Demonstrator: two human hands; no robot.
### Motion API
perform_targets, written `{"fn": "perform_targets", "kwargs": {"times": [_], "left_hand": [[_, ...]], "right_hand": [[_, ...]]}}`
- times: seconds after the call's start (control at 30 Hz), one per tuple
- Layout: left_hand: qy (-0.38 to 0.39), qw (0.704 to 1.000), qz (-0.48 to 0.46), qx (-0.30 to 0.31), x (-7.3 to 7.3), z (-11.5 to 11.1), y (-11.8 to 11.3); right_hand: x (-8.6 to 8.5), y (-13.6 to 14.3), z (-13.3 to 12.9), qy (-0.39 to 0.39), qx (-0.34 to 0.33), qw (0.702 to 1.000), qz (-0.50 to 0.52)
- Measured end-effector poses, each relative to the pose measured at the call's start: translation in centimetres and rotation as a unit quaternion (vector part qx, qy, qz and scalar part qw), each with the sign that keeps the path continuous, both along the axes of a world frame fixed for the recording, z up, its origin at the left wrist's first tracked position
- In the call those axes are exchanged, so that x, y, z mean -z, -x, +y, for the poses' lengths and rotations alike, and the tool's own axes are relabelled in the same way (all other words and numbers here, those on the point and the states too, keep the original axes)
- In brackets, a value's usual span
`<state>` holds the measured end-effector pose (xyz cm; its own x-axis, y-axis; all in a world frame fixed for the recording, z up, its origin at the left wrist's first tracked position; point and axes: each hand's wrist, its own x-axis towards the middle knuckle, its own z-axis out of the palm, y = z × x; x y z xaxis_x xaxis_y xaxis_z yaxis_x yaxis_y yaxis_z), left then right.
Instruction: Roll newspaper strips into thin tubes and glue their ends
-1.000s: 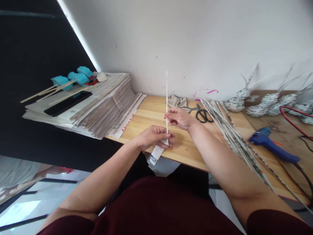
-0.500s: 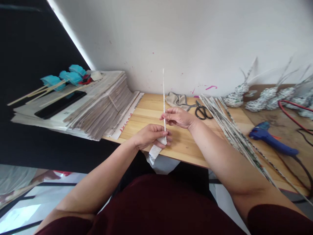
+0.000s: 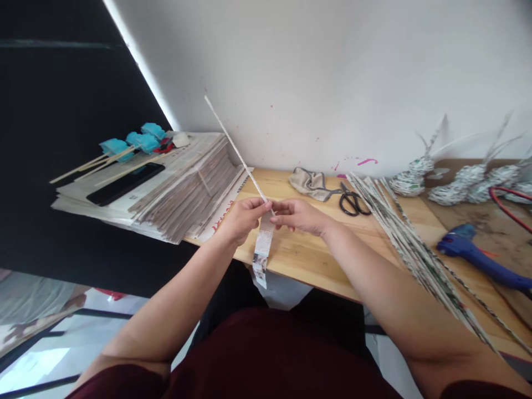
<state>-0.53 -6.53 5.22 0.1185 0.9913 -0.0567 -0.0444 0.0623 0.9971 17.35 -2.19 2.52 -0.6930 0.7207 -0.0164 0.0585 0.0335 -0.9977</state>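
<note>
A thin white paper stick [image 3: 236, 148] slants up and to the left above the wooden table. My left hand [image 3: 246, 220] pinches its lower end between thumb and fingers. Close beside it, my right hand [image 3: 297, 216] has its fingers pinched on the printed paper strip [image 3: 264, 241], where the strip meets the stick. The strip hangs down past the table's front edge. The fingertips of both hands nearly touch and partly hide the join.
A newspaper stack [image 3: 183, 194] with a black phone [image 3: 124, 184] stands left. Behind are a cloth [image 3: 311, 184] and black scissors [image 3: 353, 204]. Paper sticks [image 3: 415, 249], a blue glue gun [image 3: 482, 260] and woven paper pieces [image 3: 453, 185] lie right.
The stick has tipped from upright to a leftward slant. My right hand has come down to the strip, and more of the strip hangs below my hands. The view has shifted slightly.
</note>
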Motion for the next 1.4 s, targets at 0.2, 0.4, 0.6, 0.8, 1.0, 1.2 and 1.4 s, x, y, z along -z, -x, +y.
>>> {"fn": "perform_targets", "kwargs": {"times": [0.2,0.4,0.6,0.8,1.0,1.2,1.4], "left_hand": [[0.020,0.999,-0.019,-0.026,0.2,0.6,0.2],[0.054,0.995,-0.087,0.006,0.0,1.1,1.4],[0.093,0.990,-0.043,0.098,0.9,0.6,1.4],[0.135,0.967,-0.042,0.210,1.8,-0.3,-0.2],[0.176,0.948,-0.088,0.249,2.1,-1.0,-1.6],[0.178,0.949,-0.087,0.245,2.3,-1.3,-2.0],[0.156,0.968,-0.050,0.192,2.4,-1.4,-2.1]], "right_hand": [[0.2,0.8,-0.5,-0.056,0.028,0.997,-0.047],[0.2,-0.6,0.4,-0.005,-0.100,0.988,-0.118],[-0.2,-2.3,2.1,-0.034,0.101,0.992,-0.074],[-0.5,-2.5,1.5,0.001,0.010,0.999,0.042],[-0.4,-2.3,0.8,0.081,-0.089,0.989,0.090],[0.0,-2.1,1.0,0.114,-0.044,0.988,0.096],[0.0,-1.5,1.0,0.124,0.063,0.981,0.132]]}}
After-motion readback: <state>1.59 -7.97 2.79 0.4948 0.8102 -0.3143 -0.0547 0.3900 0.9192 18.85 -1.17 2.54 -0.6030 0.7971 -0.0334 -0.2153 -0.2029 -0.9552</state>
